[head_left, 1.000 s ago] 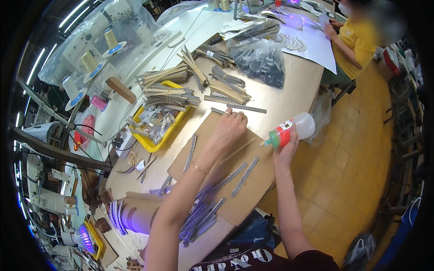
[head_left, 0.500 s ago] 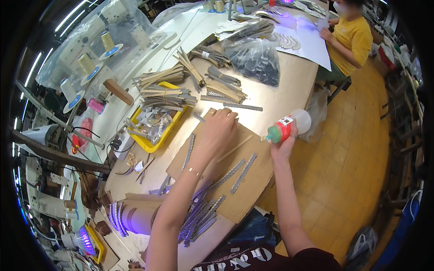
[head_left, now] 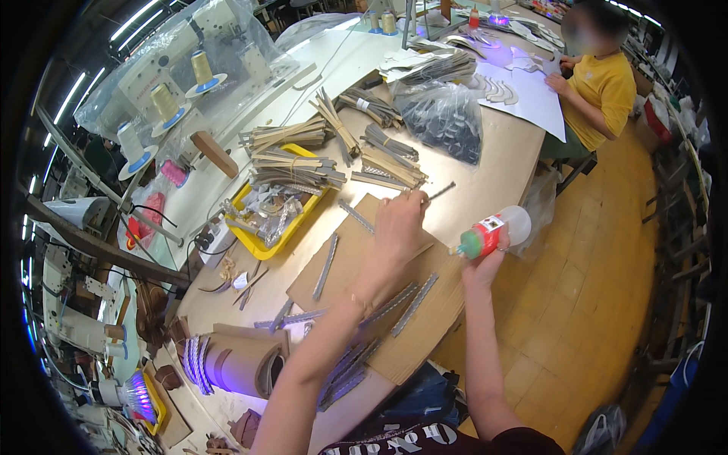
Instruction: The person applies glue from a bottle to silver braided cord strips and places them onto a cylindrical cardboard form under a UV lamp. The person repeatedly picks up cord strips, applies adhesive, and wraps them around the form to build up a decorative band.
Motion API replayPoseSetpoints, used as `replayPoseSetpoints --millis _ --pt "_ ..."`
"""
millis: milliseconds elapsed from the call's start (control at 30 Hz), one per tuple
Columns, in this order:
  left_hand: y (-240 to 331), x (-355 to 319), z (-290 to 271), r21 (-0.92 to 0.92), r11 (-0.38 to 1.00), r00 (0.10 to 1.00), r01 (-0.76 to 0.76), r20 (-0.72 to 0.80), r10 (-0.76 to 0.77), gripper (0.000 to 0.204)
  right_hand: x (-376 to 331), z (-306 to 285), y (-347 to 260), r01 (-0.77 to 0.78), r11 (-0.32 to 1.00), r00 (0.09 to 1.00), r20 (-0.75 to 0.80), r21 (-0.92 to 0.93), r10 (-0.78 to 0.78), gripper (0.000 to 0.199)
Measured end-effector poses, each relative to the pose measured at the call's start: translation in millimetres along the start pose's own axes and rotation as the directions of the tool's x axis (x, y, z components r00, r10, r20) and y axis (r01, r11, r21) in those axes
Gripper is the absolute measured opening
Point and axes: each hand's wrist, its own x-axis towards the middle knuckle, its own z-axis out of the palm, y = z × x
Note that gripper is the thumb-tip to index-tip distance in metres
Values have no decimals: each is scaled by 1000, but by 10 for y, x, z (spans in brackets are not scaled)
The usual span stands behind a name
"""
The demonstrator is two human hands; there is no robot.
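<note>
My left hand [head_left: 400,220] is closed over the far part of the cardboard sheet [head_left: 309,271], gripping one end of a thin grey strip [head_left: 441,191] that sticks out to the right. In my right hand [head_left: 487,264] is a squeeze bottle [head_left: 497,230] with a red label and green cap, tilted so its nozzle points left and slightly down. Several grey braided strips lie on the cardboard, among them a strip [head_left: 414,305] near its right edge and another strip [head_left: 325,265] on its left. My left forearm hides part of the strip pile.
Beyond the cardboard lie bundles of strips [head_left: 299,171] and a clear bag of dark pieces [head_left: 444,125]. A yellow tray [head_left: 284,241] stands left, a brown roll [head_left: 235,364] nearer me. A person in yellow [head_left: 599,91] works at the far right. Covered sewing machines [head_left: 163,83] stand far left.
My left hand has picked up the grey strip that lay beyond the cardboard, turning it edge-on. My right hand still holds the bottle. The whole view has shifted slightly.
</note>
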Motion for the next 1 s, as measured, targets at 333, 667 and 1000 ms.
replayPoseSetpoints --millis 333,667,1000 --pt "681 -1690 -18 0 970 962 245 128 -243 14 -4 -126 -179 -300 922 941 236 244 243 56" --pt "527 -1803 -131 8 987 977 161 141 -160 25 -77 -68 -194 -223 966 967 156 128 203 53" --pt "566 -1839 -81 52 993 992 104 69 -107 26 -436 -318 -512 87 935 973 232 -345 -5 47"
